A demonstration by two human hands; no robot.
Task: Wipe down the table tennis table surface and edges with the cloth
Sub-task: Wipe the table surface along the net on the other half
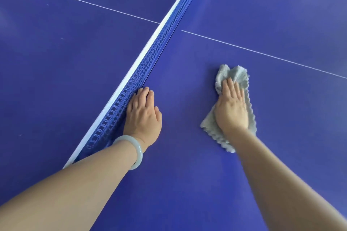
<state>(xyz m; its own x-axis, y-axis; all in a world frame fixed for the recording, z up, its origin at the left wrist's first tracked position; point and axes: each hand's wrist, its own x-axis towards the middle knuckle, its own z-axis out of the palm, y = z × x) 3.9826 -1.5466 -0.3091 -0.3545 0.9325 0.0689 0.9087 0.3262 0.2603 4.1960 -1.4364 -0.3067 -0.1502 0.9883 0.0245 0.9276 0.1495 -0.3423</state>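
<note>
Your right hand [231, 107] lies flat on the grey cloth [234, 74], fingers straight and close together, pressing it to the blue tabletop [187, 165]. Cloth shows bunched ahead of your fingertips, with a scalloped edge trailing out under your wrist.

Your left hand [143, 112] holds nothing. It rests palm down with fingers extended, its outer side against the foot of the net [150, 58]. Pale bangle [131, 153] on that wrist.

Cloth looks soft, light and limp, likely to fold and ride up under a push. Judgement: keep the palm over its middle and spread the bunched front so more of it meets the surface. For the edges, wrapping it over the fingers should grip better than a flat press. The tabletop looks smooth and hard, so the cloth should slide easily. White line [262, 53] runs beyond your right fingertips.
</note>
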